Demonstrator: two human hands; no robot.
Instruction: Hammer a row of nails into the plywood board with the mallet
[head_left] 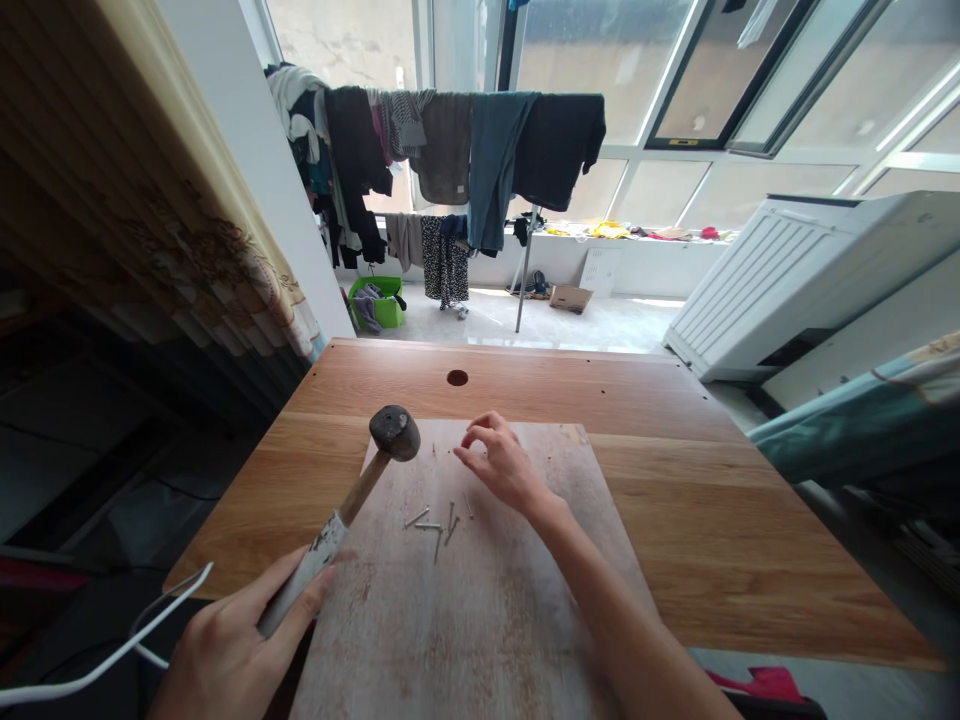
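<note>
My left hand (251, 625) is wrapped round the pale handle of a hammer (395, 433) with a dark, blocky head. The hammer head hovers over the upper left corner of a worn board (480, 640). Near the board's far edge is my right hand (499, 460), its fingers curled with thumb and fingertips apart; nothing shows between them. Several loose nails (429, 526) lie on the board between the hands. One thin nail (433, 450) appears to stand upright right of the hammer head.
Under the board is a wooden table (720, 540) with a round hole at its far side. A white cable (90, 680) curves at the lower left. Beyond the table are hanging clothes (495, 150), a green basket (388, 305) and a white appliance (795, 270).
</note>
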